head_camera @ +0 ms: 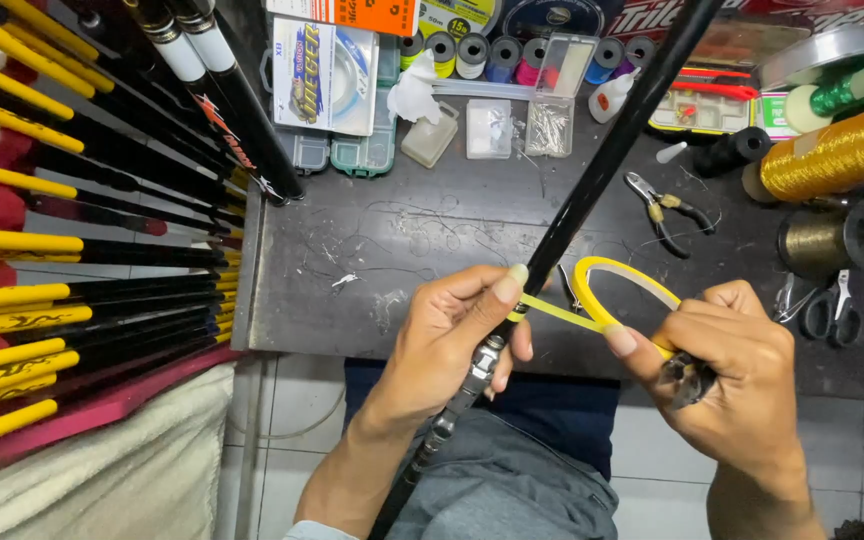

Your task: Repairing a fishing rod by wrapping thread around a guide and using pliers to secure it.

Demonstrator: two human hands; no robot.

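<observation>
Your left hand [452, 325] clamps long black fishing rod [592, 180] near its metal joint, thumb pinning yellow tape end to blank. Your right hand [737, 365] pinches thin yellow tape roll [624, 272], strip taut between hands. Step looks like start of wrap; next move likely needs steady tension while rod turns. Beyond, on dark desk [432, 220]: black-handled pliers [667, 212], clear plastic boxes [489, 128], one holding fine pins; row of thread spools [472, 52]; gold thread cone [837, 152].
</observation>
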